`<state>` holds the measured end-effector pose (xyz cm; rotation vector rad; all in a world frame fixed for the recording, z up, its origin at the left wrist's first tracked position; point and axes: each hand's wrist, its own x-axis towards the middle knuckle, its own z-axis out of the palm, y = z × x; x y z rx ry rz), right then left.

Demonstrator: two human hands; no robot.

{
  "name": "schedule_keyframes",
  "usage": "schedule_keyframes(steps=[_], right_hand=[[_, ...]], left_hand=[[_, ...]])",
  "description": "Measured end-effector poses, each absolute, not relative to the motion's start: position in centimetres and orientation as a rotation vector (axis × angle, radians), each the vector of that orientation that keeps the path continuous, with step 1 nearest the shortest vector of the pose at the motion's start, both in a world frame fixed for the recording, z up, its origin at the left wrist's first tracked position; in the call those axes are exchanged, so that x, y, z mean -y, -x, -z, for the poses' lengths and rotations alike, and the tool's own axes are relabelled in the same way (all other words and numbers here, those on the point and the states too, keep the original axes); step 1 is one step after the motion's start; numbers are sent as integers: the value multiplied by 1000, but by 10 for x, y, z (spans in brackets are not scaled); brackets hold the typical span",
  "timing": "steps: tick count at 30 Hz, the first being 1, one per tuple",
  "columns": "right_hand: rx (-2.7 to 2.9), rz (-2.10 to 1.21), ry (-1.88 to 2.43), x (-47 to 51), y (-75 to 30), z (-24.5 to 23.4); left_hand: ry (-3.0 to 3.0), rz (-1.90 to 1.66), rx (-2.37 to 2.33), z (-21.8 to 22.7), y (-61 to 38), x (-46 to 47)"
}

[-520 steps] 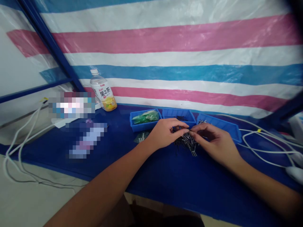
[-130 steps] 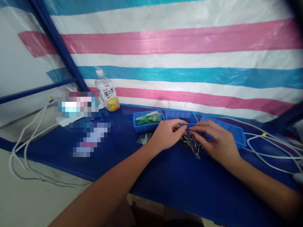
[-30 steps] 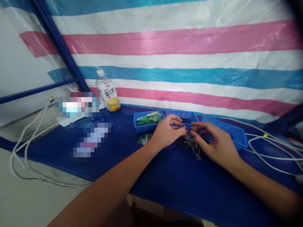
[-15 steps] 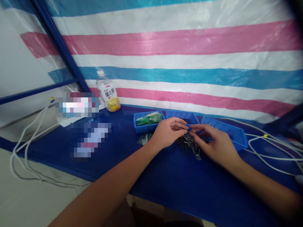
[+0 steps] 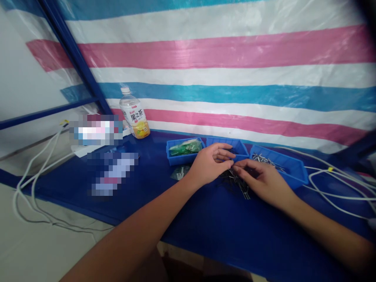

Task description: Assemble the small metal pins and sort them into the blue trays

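My left hand [image 5: 210,163] is closed, thumb against the fingers, above a loose pile of thin black and silver rod-like pieces [image 5: 241,188]. Facing it, my right hand [image 5: 264,178] pinches with thumb and fingertips over the same pile. The fingertips of both hands nearly meet; whatever is between them is too small to make out. Behind my right hand, a blue bin [image 5: 296,172] contains thin silver and dark pieces. Partly covered by my left hand is a middle blue bin [image 5: 239,145] with dark contents.
A third blue bin [image 5: 179,159] holds green plastic packets. By my left wrist lies a small clear bag [image 5: 179,172] of pale pieces. A drink bottle [image 5: 135,117] stands at the back left. White cables [image 5: 337,174] lie right, and more cables [image 5: 32,184] hang left.
My right hand has shifted slightly down and toward my left hand, so the silver pieces in the right bin now show. My left hand has barely moved.
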<state>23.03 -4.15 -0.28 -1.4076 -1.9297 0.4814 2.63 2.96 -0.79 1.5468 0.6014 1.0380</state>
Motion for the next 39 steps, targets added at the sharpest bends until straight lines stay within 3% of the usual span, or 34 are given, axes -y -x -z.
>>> schedule_keyframes(steps=[8,15,21,27,39], right_hand=[[1533,-869,1369,31,-231,4],[1319,-1010,1290,15,-231,9],[1809,-628,1390,33,-230,4],[2421,-188,1044,45,-218,-1],[2542,46,912,41,-219,10]], left_hand=[[-1444,-1099,-616,1,-28,-24],[-1393,-1231,-661,-4,-26,-28],[-1395,-1249,-647,-2,-25,-30],[-1408,-1240,-650,-2,-25,-29],[-1425,-1225,-659,-1,-25,-29]])
